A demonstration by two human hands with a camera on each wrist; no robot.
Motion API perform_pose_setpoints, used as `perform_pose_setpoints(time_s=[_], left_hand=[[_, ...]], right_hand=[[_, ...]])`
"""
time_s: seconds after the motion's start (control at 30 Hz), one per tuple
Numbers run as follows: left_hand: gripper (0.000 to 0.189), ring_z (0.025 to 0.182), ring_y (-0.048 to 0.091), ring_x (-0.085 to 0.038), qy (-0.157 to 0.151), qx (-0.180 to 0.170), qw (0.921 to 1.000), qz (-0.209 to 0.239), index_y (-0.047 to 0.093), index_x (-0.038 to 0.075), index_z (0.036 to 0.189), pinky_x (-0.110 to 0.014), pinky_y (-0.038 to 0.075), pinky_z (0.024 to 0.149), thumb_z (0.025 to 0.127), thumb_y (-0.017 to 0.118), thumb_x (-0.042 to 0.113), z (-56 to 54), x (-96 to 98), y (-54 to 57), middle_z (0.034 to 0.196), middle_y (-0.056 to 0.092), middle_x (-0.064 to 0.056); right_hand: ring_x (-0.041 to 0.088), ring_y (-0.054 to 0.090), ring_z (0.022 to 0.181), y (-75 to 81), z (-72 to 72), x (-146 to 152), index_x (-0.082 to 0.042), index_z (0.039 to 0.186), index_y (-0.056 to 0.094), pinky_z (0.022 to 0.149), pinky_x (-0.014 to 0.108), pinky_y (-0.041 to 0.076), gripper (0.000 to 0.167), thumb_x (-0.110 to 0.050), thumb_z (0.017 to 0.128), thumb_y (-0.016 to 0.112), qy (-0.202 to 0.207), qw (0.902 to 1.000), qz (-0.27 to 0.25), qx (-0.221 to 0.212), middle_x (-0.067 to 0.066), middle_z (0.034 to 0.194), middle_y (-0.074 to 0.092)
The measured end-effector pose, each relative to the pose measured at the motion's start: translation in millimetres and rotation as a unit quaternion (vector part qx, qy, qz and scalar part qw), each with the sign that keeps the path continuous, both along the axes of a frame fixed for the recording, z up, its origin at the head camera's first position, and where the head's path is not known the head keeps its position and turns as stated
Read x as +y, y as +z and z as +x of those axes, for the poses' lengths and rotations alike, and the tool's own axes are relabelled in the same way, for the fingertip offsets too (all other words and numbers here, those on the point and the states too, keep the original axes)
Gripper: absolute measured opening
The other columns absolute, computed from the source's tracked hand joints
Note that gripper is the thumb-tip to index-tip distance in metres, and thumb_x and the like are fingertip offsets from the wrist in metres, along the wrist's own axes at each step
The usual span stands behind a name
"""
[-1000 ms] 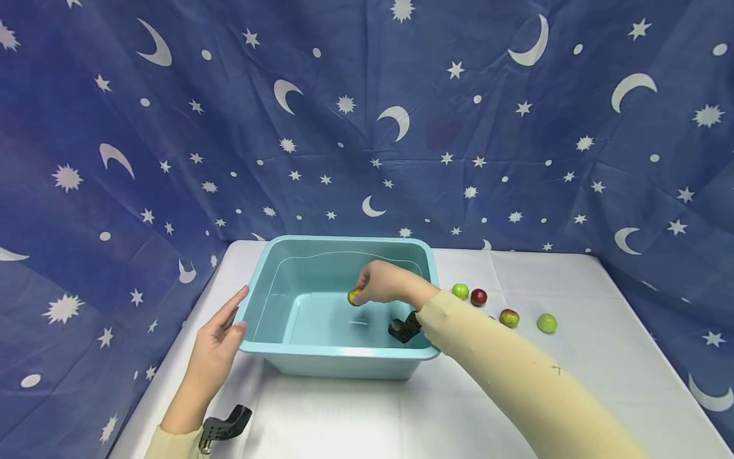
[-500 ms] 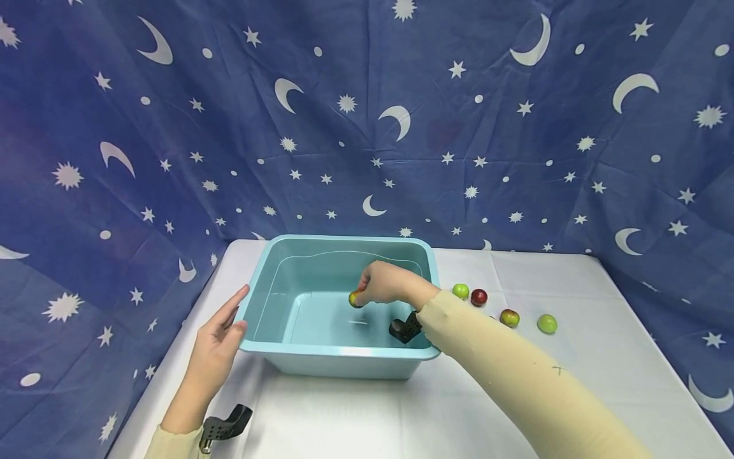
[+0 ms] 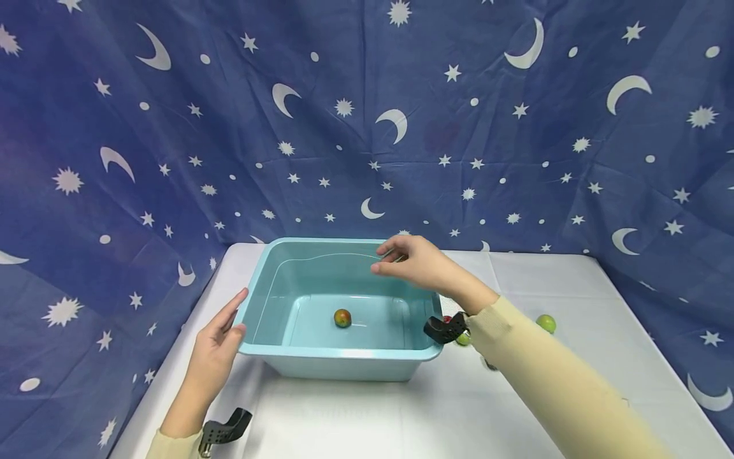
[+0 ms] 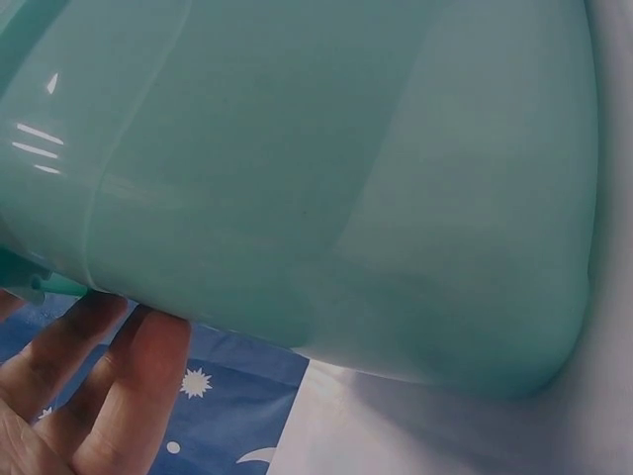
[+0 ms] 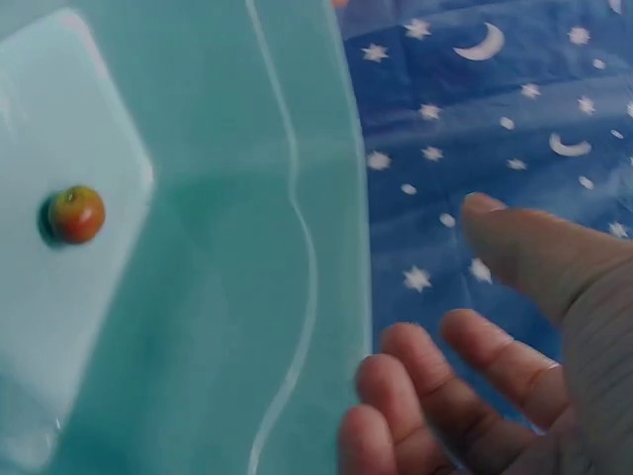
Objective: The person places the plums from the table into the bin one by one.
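Backdrop (image 3: pixel 321 134): dk blue cloth w/ white moons, stars & dots, behind tabletop & along both sides.
Tabletop (image 3: pixel 332 414): white covering w/ faint creases.
Basin (image 3: pixel 344 352): rect., lt blue-green, glossy, upright on tabletop, L of ctr.
R sleeve (image 3: pixel 556 376): pale yellow, reaches in from lower R.
R hand (image 3: pixel 421 261): above basin's rear R rim; grip wide, thumb apart from slightly bent fingers, well clear of red-green apple.
L hand (image 3: pixel 213 350): at basin's L rim, touching; grip wide, fingers fairly straight.
R wrist mount (image 3: pixel 444 329): blk, overlaps basin's R rim in head view.
Green fruit (image 3: pixel 546 324): apple-like, on tabletop, just beyond R sleeve.
Red fruit (image 3: pixel 446 319): mostly hidden behind R wrist mount; type unclear.
Red-green apple (image 3: pixel 343 318): on basin floor, nr middle.
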State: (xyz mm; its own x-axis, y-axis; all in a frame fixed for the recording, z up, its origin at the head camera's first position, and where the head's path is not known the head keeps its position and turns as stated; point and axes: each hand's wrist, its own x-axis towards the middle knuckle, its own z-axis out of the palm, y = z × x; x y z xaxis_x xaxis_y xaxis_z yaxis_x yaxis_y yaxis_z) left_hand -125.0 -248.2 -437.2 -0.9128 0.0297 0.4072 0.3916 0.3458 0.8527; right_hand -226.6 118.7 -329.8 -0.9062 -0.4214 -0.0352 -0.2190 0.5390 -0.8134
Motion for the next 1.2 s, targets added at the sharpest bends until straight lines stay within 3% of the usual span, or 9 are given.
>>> perform_pose_setpoints(time_s=[0.23, 0.37, 0.67, 0.8, 1.0, 1.2], left_hand=[[0.049, 0.134, 0.037, -0.007, 0.018, -0.011, 0.9998, -0.004, 0.046, 0.013, 0.145, -0.013, 0.035, 0.101, 0.098, 0.05, 0.003, 2.4, 0.6, 2.1, 0.148, 0.041, -0.01], [0.049, 0.135, 0.035, -0.008, 0.028, -0.015, 0.9994, -0.015, 0.046, 0.013, 0.146, -0.012, 0.035, 0.1, 0.098, 0.051, 0.005, 4.5, -0.6, 3.8, 0.149, 0.042, -0.007], [0.048, 0.137, 0.033, -0.011, 0.024, -0.024, 0.9994, 0.0, 0.047, 0.013, 0.145, -0.013, 0.034, 0.102, 0.098, 0.05, 0.005, 4.9, 0.5, 2.1, 0.149, 0.041, -0.006], [0.048, 0.136, 0.033, -0.01, 0.027, -0.02, 0.9994, -0.003, 0.047, 0.014, 0.145, -0.013, 0.034, 0.102, 0.098, 0.05, 0.004, 4.3, 0.1, 0.8, 0.149, 0.042, -0.005], [0.049, 0.136, 0.033, -0.01, 0.014, -0.004, 0.9999, -0.008, 0.045, 0.012, 0.146, -0.014, 0.033, 0.102, 0.098, 0.049, 0.002, 2.4, 1.7, 1.2, 0.149, 0.041, -0.01], [0.048, 0.138, 0.032, -0.013, 0.023, -0.019, 0.9996, -0.001, 0.047, 0.014, 0.145, -0.014, 0.033, 0.103, 0.098, 0.049, 0.003, 1.9, 3.4, 1.9, 0.149, 0.042, -0.004]], right_hand=[[0.016, 0.063, 0.093, -1.9, 12.3, 51.3, -0.017, 0.119, 0.064, 0.082, 0.037, 0.052, 0.049, -0.047, 0.083, 0.074, -0.042, 0.997, -0.036, 0.054, -0.002, 0.102, 0.067], [0.018, 0.062, 0.095, -12.0, 23.1, 76.0, -0.016, 0.123, 0.061, 0.083, 0.036, 0.052, 0.052, -0.047, 0.084, 0.073, -0.073, 0.995, -0.041, 0.054, 0.0, 0.106, 0.066], [0.025, 0.062, 0.093, -58.5, 46.4, 126.4, -0.012, 0.127, 0.058, 0.077, 0.029, 0.054, 0.048, -0.035, 0.087, 0.072, -0.111, 0.9909, -0.071, 0.028, 0.007, 0.112, 0.064], [0.023, 0.06, 0.101, -81.4, 55.6, 143.8, -0.012, 0.128, 0.057, 0.082, 0.026, 0.052, 0.051, -0.04, 0.087, 0.071, -0.128, 0.9901, -0.051, 0.023, 0.006, 0.114, 0.064], [0.024, 0.06, 0.101, -110.0, 70.2, 165.6, -0.01, 0.127, 0.058, 0.08, 0.024, 0.052, 0.052, -0.041, 0.086, 0.072, -0.156, 0.9873, -0.026, 0.009, 0.007, 0.112, 0.065], [0.023, 0.058, 0.104, -133.1, 80.1, 181.3, -0.008, 0.131, 0.056, 0.082, 0.029, 0.05, 0.059, -0.043, 0.086, 0.071, -0.178, 0.9838, 0.004, -0.022, 0.008, 0.117, 0.063]])
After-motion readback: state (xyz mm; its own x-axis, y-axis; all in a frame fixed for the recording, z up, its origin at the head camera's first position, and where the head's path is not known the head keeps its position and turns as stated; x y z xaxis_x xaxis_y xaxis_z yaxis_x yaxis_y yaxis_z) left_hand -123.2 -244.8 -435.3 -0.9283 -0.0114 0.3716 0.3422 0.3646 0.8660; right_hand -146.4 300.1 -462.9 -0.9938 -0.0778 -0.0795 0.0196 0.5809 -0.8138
